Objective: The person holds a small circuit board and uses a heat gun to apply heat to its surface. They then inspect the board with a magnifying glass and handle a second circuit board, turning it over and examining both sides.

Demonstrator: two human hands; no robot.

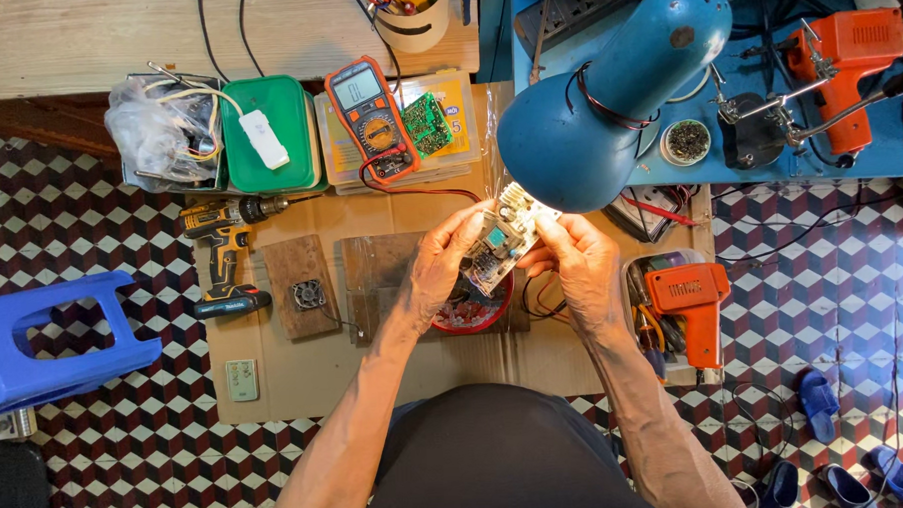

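Circuit board (499,240) sits pinched between both hands, left (440,264) and right (580,265), fingers gripping its edges under the lamp (606,98), above the red bowl (474,313); multimeter (372,117) lies untouched near the cardboard's far edge.

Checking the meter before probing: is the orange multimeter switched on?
On: the orange multimeter lies face up behind the hands, and its display shows lit characters.

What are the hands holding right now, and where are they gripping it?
A circuit board, held by both hands: left hand on its left edge, right hand on its right edge, under the lamp.
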